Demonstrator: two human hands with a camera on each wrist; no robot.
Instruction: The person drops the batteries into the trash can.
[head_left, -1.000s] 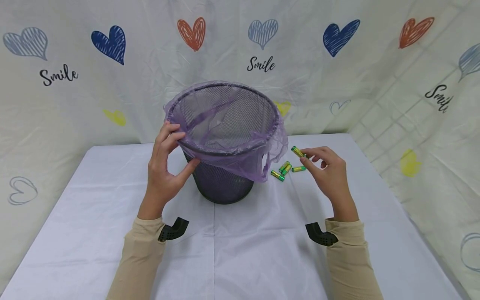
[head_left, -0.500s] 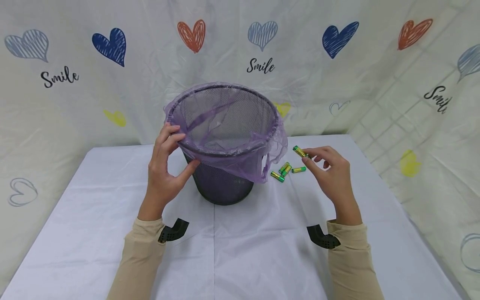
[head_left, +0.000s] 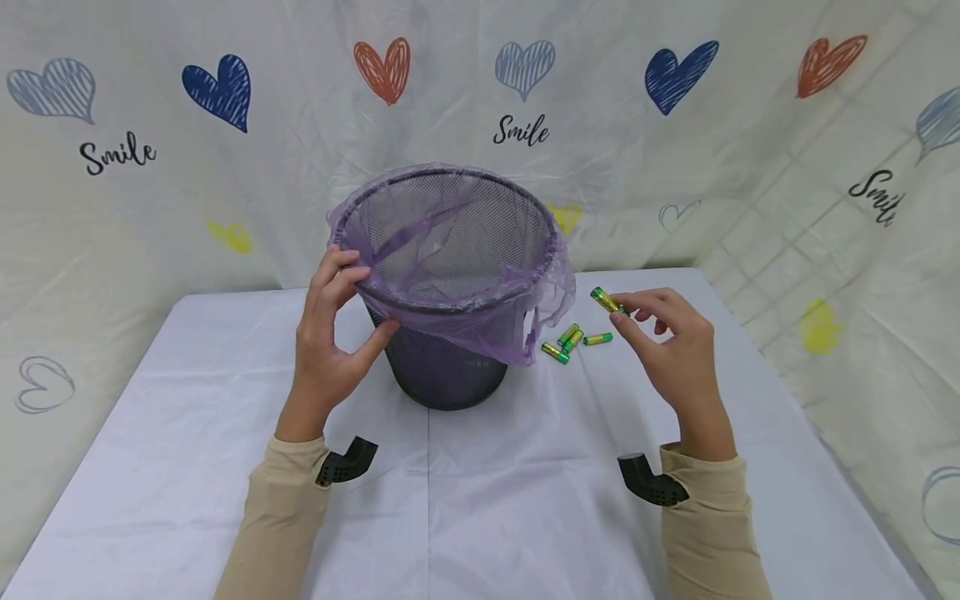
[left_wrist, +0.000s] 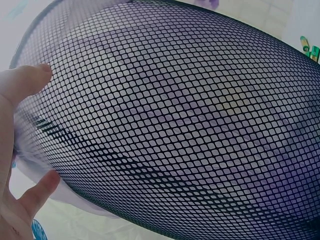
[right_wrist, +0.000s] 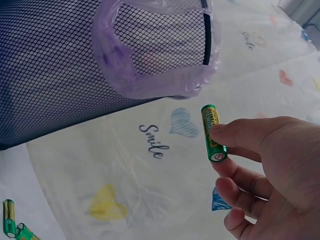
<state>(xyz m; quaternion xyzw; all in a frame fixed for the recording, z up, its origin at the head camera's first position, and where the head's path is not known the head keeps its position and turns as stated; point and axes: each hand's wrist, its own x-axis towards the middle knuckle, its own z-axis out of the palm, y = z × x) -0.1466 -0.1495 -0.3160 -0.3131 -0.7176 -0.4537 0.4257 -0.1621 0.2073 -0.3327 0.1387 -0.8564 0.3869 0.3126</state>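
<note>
I have the right hand [head_left: 675, 354] pinching a battery [head_left: 604, 299], probably AA, long axis toward ten o'clock; the mesh wastebasket [head_left: 450, 379], left hand [head_left: 324, 342] gripping its rim, sits at nine.

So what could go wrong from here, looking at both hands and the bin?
The held battery might slip, since the right hand has it only between thumb and fingers, in the air. The purple bag could slide or snag, as part of it hangs loosely outside the bin. The loose batteries on the table could roll if knocked.
</note>
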